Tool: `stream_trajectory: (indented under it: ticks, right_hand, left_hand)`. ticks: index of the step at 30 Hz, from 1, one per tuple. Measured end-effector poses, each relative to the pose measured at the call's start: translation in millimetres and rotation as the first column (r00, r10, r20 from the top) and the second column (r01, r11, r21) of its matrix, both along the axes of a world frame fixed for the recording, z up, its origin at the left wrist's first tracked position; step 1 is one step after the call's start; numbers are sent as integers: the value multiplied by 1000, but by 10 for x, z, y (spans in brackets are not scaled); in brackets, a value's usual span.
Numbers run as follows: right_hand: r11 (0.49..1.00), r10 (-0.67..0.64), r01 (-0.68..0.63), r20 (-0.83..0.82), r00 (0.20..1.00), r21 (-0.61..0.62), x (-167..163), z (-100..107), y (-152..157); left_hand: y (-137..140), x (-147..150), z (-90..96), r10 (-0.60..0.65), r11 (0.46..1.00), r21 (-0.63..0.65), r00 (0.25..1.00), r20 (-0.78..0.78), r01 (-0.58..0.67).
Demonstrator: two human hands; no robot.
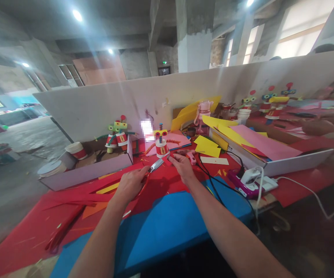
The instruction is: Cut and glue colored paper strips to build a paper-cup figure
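My left hand (130, 185) is closed round the red handles of a pair of scissors (156, 165), whose metal blades point up and to the right. At the blade tips, my right hand (183, 166) pinches a small piece of red paper (167, 159), partly covered by the fingers. Just behind the blades stands a paper-cup robot (161, 147) with a yellow eye piece and folded orange paper arms. Beneath both hands lie red paper sheets (163, 181) and a blue sheet (167, 216). A pink glue gun (190, 156) rests close to my right hand.
Two more cup robots (121, 139) stand at the left by a white tray (91, 173). A box rim (300, 161) holds coloured paper on the right. A purple power strip (243, 187) with cables lies at the right. A white partition (109, 96) runs behind.
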State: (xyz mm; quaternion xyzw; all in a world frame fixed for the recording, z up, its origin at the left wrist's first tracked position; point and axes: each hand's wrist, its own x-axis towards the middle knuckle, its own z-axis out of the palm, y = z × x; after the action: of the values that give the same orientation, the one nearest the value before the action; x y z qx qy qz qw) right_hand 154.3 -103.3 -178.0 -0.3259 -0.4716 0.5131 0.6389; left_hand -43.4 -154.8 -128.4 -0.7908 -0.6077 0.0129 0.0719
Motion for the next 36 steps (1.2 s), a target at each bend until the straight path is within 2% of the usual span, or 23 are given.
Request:
stream_trajectory:
  ticks: [21, 36]
  right_hand:
    - [999, 33, -33, 5, 999, 2, 14, -22, 8]
    - [999, 39, -39, -2, 999, -4, 17, -8, 2]
  left_hand:
    - [1, -30, -17, -32, 999, 36, 998, -48, 33]
    - [-6, -74, 12, -35, 999, 5, 999, -29, 35]
